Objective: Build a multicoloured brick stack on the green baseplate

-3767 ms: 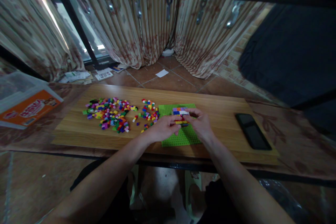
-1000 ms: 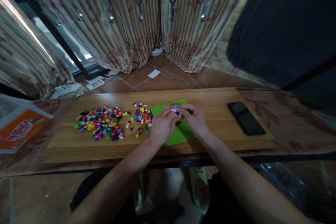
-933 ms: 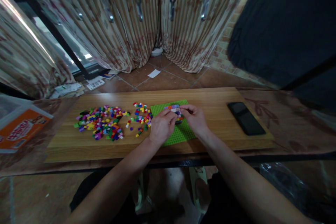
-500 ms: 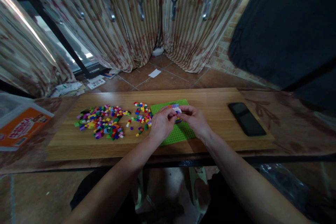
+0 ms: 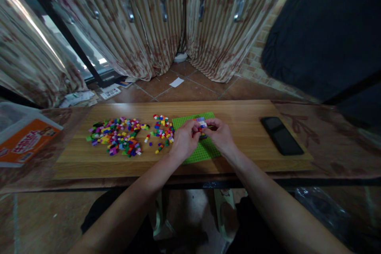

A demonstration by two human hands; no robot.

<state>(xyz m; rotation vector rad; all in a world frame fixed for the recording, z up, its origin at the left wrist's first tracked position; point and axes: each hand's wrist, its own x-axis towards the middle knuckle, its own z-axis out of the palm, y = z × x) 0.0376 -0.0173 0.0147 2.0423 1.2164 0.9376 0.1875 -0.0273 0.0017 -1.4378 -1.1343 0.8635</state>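
Observation:
Over a green studded baseplate (image 5: 205, 152), my left hand (image 5: 185, 139) and my right hand (image 5: 222, 135) meet around a small stack of toy building bricks (image 5: 202, 122). White, purple, orange and other coloured bricks show between the fingers. The fingers of both hands are closed on the stack from either side. My fingers hide its lower part, so I cannot tell whether it touches the plate. Left of the plate lies a small group of loose bricks (image 5: 162, 131).
A large pile of mixed bricks (image 5: 116, 137) covers the left of the wooden table (image 5: 238, 111). A black phone (image 5: 281, 135) lies at the right. A clear plastic box with an orange label (image 5: 28, 143) stands beyond the left end.
The view has shifted slightly. Both hands stay around the brick stack above the baseplate, with only small finger movements.

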